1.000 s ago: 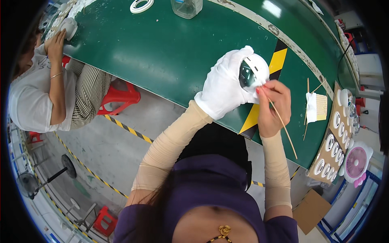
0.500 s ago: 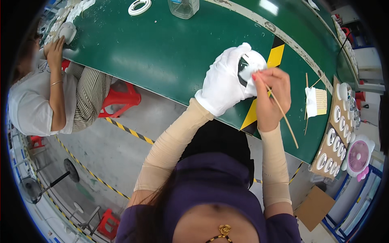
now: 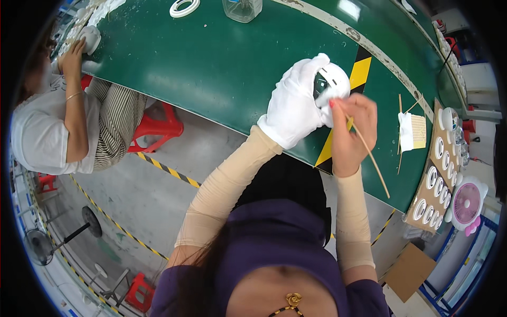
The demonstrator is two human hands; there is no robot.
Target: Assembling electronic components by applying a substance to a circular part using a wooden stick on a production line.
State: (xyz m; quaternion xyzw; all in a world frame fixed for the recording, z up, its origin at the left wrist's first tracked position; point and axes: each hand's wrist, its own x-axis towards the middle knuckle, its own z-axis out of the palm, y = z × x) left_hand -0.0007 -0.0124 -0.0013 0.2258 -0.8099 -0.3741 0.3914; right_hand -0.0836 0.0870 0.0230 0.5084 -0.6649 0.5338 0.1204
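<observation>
Head view: the white-gloved left hand [image 3: 293, 108] grips a round white housing [image 3: 339, 79] with a dark window [image 3: 320, 85], held above the green bench [image 3: 211, 68] toward its near edge, by the black-and-yellow tape [image 3: 360, 73]. The bare right hand [image 3: 355, 129], somewhat blurred, pinches a thin wooden stick [image 3: 372, 158], its fingertips [image 3: 334, 104] at the housing's near side; the stick's upper tip is hidden. Near the bench's right end lie a white cloth [image 3: 405, 132] and a yellow pad [image 3: 419, 133], just beside a cardboard sheet [image 3: 432, 161] bearing white rings [image 3: 420, 210].
</observation>
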